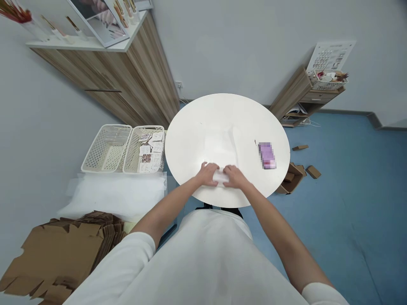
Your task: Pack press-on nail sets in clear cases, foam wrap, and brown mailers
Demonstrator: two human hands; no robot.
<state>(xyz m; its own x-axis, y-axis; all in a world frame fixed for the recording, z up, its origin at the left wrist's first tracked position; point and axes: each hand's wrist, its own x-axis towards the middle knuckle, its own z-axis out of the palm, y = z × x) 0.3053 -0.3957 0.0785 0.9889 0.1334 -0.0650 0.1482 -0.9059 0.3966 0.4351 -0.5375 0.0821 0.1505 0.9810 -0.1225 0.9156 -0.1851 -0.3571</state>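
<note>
Nearby, at eight o'clock, lies a stack of flat brown cardboard [60,250]. At six o'clock on the smooth, rounded white table [193,123], the left hand [208,174] and right hand [234,176] curl their fingers around opposite ends of a soft white bundle [220,177]; a thin, translucent sheet [233,144] spreads beyond. A pixelated purple rectangle [266,154] lies at three o'clock, perforated baskets [127,148] at nine, a wood-grain cabinet [149,63] at eleven.
</note>
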